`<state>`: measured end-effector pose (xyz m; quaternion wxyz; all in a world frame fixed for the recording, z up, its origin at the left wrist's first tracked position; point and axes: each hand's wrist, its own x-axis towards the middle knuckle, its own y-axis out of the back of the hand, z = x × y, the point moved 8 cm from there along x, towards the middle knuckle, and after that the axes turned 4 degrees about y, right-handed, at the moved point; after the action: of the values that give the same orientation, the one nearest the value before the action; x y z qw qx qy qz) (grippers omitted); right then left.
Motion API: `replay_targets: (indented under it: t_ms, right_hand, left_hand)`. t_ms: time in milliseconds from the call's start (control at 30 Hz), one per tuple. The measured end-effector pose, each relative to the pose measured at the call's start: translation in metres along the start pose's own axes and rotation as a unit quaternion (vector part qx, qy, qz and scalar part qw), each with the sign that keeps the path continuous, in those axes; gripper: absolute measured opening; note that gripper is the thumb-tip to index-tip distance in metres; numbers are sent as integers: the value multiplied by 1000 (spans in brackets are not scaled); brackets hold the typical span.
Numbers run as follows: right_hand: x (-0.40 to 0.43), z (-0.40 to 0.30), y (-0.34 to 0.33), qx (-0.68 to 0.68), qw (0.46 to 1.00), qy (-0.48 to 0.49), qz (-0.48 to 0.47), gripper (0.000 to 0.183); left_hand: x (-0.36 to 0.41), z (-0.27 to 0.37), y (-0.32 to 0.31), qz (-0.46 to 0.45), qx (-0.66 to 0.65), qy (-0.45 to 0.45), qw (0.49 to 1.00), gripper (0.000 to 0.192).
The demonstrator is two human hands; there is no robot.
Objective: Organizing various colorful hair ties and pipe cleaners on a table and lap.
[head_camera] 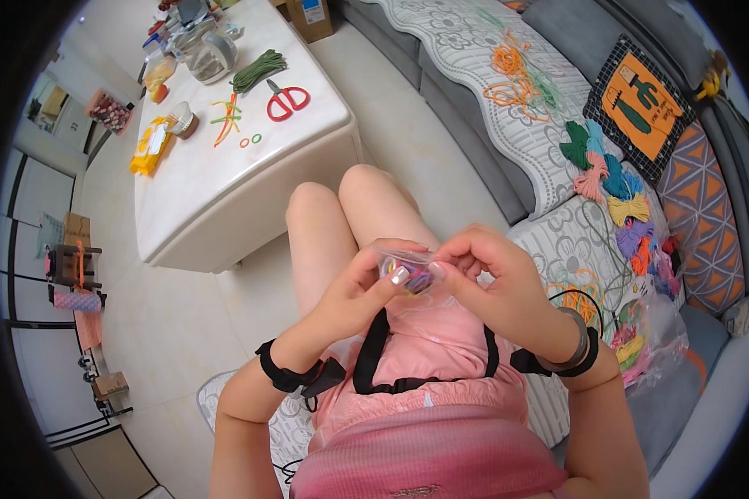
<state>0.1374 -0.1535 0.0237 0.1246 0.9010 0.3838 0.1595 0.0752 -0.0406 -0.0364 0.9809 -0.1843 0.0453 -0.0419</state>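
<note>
Above my lap, both hands hold a small clear plastic bag (417, 274) with coloured rings or bands inside; its contents are too small to tell for certain. My left hand (374, 280) grips the bag's left side, thumb over the front. The bag's upper right edge is pinched between thumb and forefinger of my right hand (484, 271). On the white table lie red-handled scissors (287, 103), a dark green cord bundle (259, 70), crossed orange and green cords (227, 120), a small orange ring (244, 143) and a green ring (256, 138).
A glass pitcher (206, 56), a plastic cup (182, 120) and a yellow packet (150, 146) stand or lie on the table (212, 206). To the right, the sofa holds loose orange cord (510, 62), a yellow cord bundle (628, 209), cushions and a clear bag of cords (652, 337).
</note>
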Motion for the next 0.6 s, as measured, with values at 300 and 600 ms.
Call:
replay_targets:
  t_ms: [300,600]
  right_hand:
    - [8,-30,0,-93,989,113,-1,9]
    - [10,-50,-7,-210,947,243,35,15]
  left_hand:
    - [-8,27,18,63,7,-161,985,14]
    - [-19,44,9,101,60,-163,980,11]
